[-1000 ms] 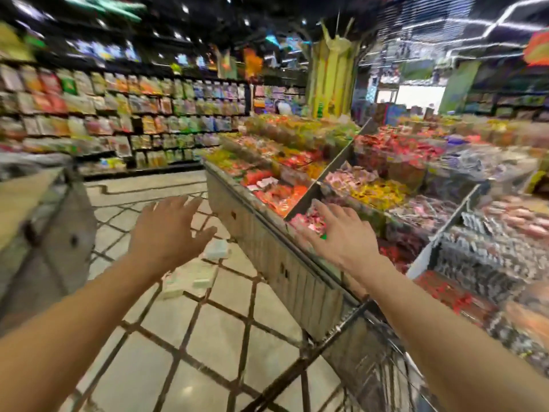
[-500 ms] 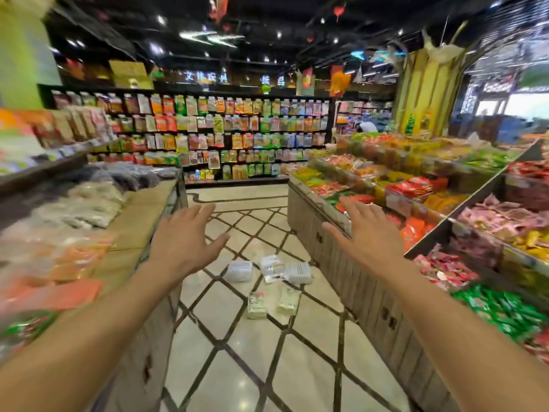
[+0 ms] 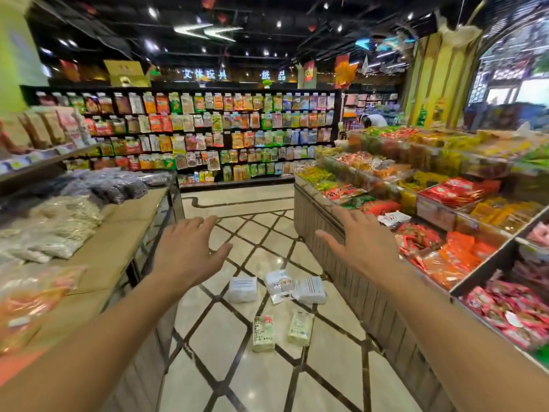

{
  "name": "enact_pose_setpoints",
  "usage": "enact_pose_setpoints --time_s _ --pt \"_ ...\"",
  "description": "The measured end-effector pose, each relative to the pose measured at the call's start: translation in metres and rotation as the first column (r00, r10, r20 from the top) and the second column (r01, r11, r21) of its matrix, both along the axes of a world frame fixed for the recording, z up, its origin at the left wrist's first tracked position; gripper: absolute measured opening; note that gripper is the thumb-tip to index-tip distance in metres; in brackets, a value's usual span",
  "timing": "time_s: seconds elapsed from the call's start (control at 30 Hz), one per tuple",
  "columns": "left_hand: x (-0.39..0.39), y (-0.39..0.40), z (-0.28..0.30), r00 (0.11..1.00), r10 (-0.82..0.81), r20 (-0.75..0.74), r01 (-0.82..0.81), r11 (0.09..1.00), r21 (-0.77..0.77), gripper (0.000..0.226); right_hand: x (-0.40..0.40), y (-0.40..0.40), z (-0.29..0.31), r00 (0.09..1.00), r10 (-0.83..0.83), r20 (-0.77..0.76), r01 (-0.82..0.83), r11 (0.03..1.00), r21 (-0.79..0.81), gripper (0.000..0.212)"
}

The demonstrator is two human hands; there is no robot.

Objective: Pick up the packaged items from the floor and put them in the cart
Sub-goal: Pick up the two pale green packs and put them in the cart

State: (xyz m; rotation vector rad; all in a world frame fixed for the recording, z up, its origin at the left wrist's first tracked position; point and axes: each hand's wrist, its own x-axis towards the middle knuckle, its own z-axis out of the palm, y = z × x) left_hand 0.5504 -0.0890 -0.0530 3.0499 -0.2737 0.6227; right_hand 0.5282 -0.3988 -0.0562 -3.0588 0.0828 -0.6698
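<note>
Head cam, the only view you've got: your left hand (image 3: 185, 254) and right hand (image 3: 361, 243) are both stretched out in front of you over the aisle, palms down, fingers spread wide and nothing in either of them.

The stuff you're after is on the tiled floor (image 3: 214, 373) below and between your hands. There's a white packet (image 3: 242, 289) just under your left hand, then a crumpled white bag (image 3: 279, 284) touching another white packet (image 3: 309, 289) to its right. Nearer to you sit two pale green packets, one (image 3: 263, 334) beside the other (image 3: 300, 328), a little apart.

Left of you is a wooden display table (image 3: 130, 215) with bagged goods, right is a snack bin counter (image 3: 341, 263). Can't see any cart.
</note>
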Motion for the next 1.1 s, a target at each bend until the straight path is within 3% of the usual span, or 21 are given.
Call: enact_pose_setpoints --time_s 0.17,0.33,0.5,0.73,0.97,1.1 --pt "0.110 -0.018 -0.006 1.000 0.015 -0.009 -0.015 1.000 0.027 0.083 0.111 -0.023 -0.004 0.999 0.025 -0.024 -0.025 1.000 -0.010 0.085" --pt "0.220 -0.027 -0.022 1.000 0.009 -0.026 -0.009 1.000 0.008 0.074 0.223 -0.034 -0.021 0.997 0.048 -0.052 -0.050 0.999 -0.019 0.089" --pt "0.324 -0.032 -0.057 0.998 -0.014 -0.054 0.012 0.999 -0.034 0.070 0.329 -0.035 -0.061 0.996 0.075 -0.054 -0.076 0.997 -0.010 0.094" --pt "0.492 -0.030 -0.127 0.987 -0.078 -0.137 0.070 0.996 -0.059 0.082 0.484 -0.018 -0.130 0.994 0.018 -0.107 -0.021 0.999 -0.032 0.089" --pt "0.661 -0.028 -0.195 0.940 -0.116 -0.322 0.100 0.993 -0.064 0.086 0.634 0.000 -0.197 0.961 -0.050 -0.273 0.050 0.999 -0.005 0.078" --pt "0.720 -0.026 -0.266 0.877 -0.131 -0.463 0.119 0.991 -0.055 0.075 0.689 0.005 -0.254 0.939 -0.037 -0.343 0.052 0.998 0.035 0.075"
